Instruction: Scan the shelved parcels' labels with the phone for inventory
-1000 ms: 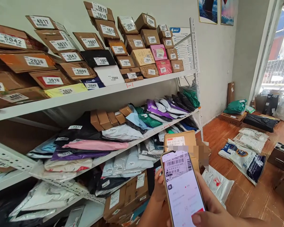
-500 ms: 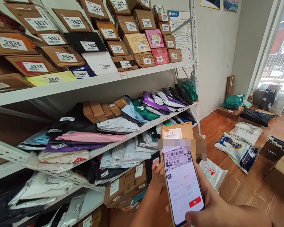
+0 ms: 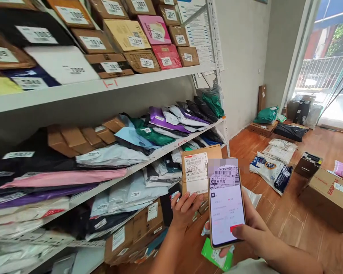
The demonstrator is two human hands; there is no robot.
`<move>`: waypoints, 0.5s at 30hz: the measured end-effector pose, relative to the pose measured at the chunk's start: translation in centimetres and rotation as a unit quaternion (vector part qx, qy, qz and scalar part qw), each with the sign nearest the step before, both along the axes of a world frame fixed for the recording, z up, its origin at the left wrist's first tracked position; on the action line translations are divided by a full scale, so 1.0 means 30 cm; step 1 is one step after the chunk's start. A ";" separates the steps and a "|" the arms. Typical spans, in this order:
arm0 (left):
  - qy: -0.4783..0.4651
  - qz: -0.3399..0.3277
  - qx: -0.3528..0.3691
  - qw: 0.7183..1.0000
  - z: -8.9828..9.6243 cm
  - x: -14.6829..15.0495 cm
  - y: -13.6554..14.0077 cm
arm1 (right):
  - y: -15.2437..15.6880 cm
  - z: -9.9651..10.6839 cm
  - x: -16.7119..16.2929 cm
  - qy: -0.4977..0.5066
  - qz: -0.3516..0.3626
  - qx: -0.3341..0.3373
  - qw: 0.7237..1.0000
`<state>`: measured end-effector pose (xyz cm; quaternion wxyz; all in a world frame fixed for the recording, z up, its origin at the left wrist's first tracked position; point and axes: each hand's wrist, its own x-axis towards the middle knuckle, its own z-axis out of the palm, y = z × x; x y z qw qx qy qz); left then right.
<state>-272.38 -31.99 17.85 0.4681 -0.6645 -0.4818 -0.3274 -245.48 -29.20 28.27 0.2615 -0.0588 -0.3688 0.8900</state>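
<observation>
Near carton (image 3: pixel 194 171), phone (image 3: pixel 226 213) points away (lengthwise).

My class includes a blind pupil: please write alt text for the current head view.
The right hand holds a phone showing a barcode; the left hand holds a labelled box. Parcels fill white shelves at left; others lie on the floor at right.

White shelving (image 3: pixel 148 78), pale wall (image 3: pixel 240 57), reddish wood floor (image 3: pixel 297 228), sunlit window (image 3: pixel 322 72)

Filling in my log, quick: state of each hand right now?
Left hand: holding the brown parcel near its lower edge.
Right hand: closed around the phone.
</observation>
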 end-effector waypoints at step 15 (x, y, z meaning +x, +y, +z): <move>0.012 0.181 0.029 0.983 -0.139 0.322 0.401 | 0.963 -0.225 0.570 -0.126 -0.300 0.023 0.945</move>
